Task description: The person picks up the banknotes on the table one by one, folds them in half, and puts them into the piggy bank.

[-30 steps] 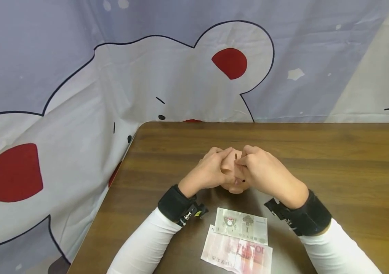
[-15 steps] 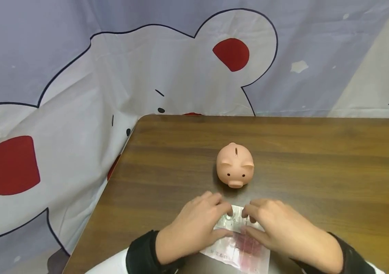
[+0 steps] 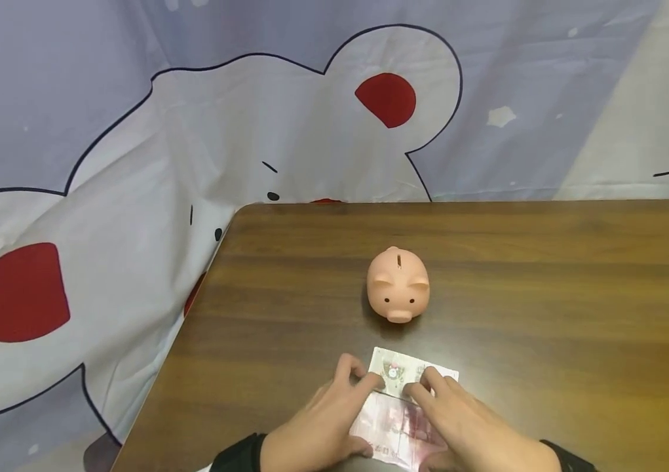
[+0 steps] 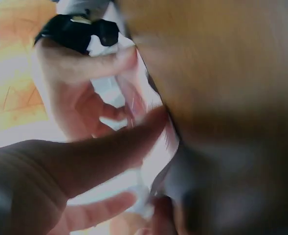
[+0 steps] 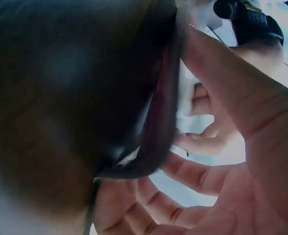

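Note:
A pink banknote (image 3: 390, 419) lies below a pale green banknote (image 3: 394, 367) on the table, their long edges meeting. My left hand (image 3: 319, 423) spans the left side of the pink note, thumb at its lower corner and fingertips near the seam between the notes. From the right, my right hand (image 3: 470, 419) curls over the same note, fingertips at the seam and thumb at its lower right. The right wrist view shows the note's edge (image 5: 158, 127) bowed up between thumb and fingers. In the left wrist view the note (image 4: 161, 152) also bends.
A pink piggy bank (image 3: 398, 282) stands beyond the notes, its coin slot facing up and its snout toward me. The wooden table (image 3: 546, 295) ends at a far edge. Behind it hangs a cartoon-printed cloth (image 3: 287, 131).
Both hands have left the piggy bank, come down toward me to the banknotes, and now grip the pink note. The piggy bank stands uncovered.

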The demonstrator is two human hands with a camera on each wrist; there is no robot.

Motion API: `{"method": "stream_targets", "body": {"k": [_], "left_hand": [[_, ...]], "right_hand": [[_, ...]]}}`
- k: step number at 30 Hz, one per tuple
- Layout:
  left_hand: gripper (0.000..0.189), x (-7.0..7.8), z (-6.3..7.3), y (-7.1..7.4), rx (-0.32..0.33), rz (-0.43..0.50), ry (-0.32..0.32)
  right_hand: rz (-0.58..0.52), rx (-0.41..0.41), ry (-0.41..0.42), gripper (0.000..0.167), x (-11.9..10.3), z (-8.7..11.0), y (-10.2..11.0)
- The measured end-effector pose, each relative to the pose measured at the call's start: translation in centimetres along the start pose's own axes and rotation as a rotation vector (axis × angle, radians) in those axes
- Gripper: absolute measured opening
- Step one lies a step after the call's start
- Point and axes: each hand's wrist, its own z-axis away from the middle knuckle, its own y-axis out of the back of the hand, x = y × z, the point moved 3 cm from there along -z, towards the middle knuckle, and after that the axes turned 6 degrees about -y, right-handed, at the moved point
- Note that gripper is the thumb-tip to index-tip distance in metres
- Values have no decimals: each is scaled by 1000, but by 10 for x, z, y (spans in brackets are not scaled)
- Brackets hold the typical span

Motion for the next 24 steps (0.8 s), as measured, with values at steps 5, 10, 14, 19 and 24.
{"method": "stream_targets", "body": {"k": [5,10,14,19,24], "left_hand": [[95,-1,11,5,-38,194,11],[87,-1,23,33,-5,430,-68],[72,1,21,76,166,483,-67],[36,14,4,126,412,573,-102],[18,30,-18,157,570,679,-137]], "right_hand": [[-193,-141,-38,58,3,-2,1],[-436,-117,105,25,2,-15,19],[-597,51,152,20,3,-36,60],[-648,319,204,31,-4,-57,122],[-697,467,33,34,-8,-60,160]]}}
